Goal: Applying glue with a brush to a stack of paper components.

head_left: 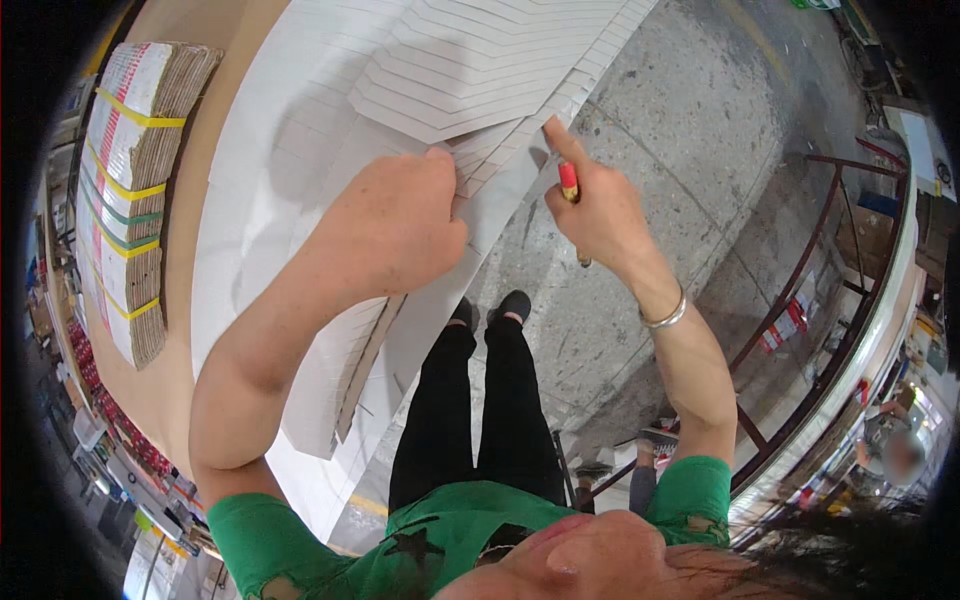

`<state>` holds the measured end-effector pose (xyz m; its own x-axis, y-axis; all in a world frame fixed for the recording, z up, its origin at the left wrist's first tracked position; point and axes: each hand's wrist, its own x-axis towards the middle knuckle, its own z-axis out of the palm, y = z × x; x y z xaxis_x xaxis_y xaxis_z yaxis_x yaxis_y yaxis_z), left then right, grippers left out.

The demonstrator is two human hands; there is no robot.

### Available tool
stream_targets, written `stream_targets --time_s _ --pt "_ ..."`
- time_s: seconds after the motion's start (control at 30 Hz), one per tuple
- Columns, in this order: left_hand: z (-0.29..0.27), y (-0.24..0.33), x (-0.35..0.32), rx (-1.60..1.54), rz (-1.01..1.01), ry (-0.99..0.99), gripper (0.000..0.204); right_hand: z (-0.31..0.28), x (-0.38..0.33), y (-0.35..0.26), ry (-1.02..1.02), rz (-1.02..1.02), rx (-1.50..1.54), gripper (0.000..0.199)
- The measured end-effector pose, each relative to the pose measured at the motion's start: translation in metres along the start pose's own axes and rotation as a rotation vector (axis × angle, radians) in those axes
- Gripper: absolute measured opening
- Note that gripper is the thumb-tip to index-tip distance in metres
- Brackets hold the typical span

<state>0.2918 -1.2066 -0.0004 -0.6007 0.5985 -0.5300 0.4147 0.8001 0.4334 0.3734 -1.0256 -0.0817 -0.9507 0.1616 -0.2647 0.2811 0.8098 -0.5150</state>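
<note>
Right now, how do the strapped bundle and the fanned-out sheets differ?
The bundle is bound with yellow and green straps, while no straps show on the sheets. The bundle's layers are packed into a block, whereas the sheets spread in overlapping steps. The bundle lies far to the left, while the sheets reach the left hand. Both are layered and pale on top.

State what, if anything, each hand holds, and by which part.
The right hand holds a red-ended pen-like tool around its middle, both ends showing. The left hand is at the white sheets; whether it grips one cannot be told.
</note>
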Motion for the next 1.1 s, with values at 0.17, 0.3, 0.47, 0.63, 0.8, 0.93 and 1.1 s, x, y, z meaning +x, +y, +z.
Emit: stream_targets --time_s 0.17,0.3,0.47,0.63,0.8,0.93,1.1 --pt "-0.001 0.000 0.000 0.018 -0.008 -0.010 0.017 -0.006 -0.007 -0.006 -0.059 -0.047 0.125 0.065" --pt "-0.004 0.006 -0.002 0.010 -0.061 -0.031 0.016 -0.004 -0.005 -0.005 -0.043 -0.017 0.190 0.062" --pt "0.002 0.002 0.001 0.069 -0.024 0.003 0.017 0.009 0.009 0.010 0.144 -0.069 0.220 0.057" --pt "0.004 0.000 0.000 0.057 -0.023 0.005 0.018 0.001 -0.007 -0.003 0.041 -0.097 0.122 0.053" --pt "0.002 0.004 -0.002 0.041 -0.026 0.002 0.018 -0.007 -0.013 -0.010 0.090 -0.072 0.242 0.050" --pt "0.005 0.002 0.000 0.052 -0.016 0.034 0.017 -0.001 0.000 -0.004 0.117 -0.072 0.181 0.049" --pt "0.004 0.003 -0.001 0.061 -0.006 0.041 0.017 0.000 0.007 -0.001 0.097 -0.038 0.120 0.051"
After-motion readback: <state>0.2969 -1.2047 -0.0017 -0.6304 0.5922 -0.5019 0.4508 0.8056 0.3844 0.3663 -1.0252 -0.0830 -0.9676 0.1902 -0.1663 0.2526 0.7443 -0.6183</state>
